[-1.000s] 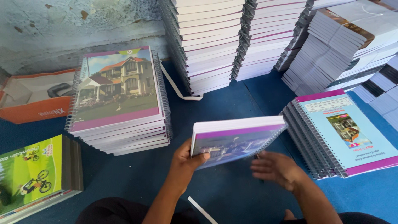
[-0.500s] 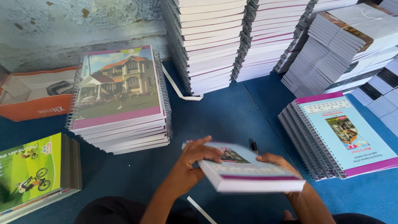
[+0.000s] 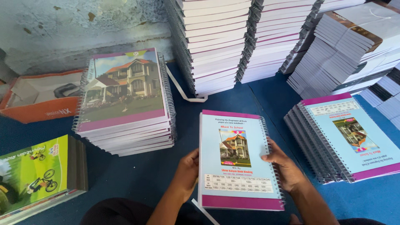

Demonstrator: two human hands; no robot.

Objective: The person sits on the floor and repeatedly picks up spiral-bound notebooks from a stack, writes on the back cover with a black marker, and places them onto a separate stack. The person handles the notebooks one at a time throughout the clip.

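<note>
I hold a spiral-bound notebook [image 3: 237, 160] flat in front of me, its pale blue back cover up, with a small house picture and purple bands at top and bottom. My left hand [image 3: 187, 171] grips its left edge. My right hand [image 3: 285, 166] holds the right edge along the wire spiral. A stack of the same notebooks with a large house picture on top [image 3: 125, 100] stands to the left. Another stack, fanned and back cover up [image 3: 346, 139], lies to the right.
Tall piles of spiral notebooks [image 3: 216, 41] rise at the back, with more white bundles [image 3: 354, 37] at the right. An orange cardboard box [image 3: 39, 98] sits at far left. Green notebooks with a cyclist picture [image 3: 37, 175] lie at the lower left. Everything rests on blue cloth [image 3: 137, 179].
The notebook was tilted on edge between my hands, was turned over, and now lies flat with its back cover up. Both hands shifted to its side edges.
</note>
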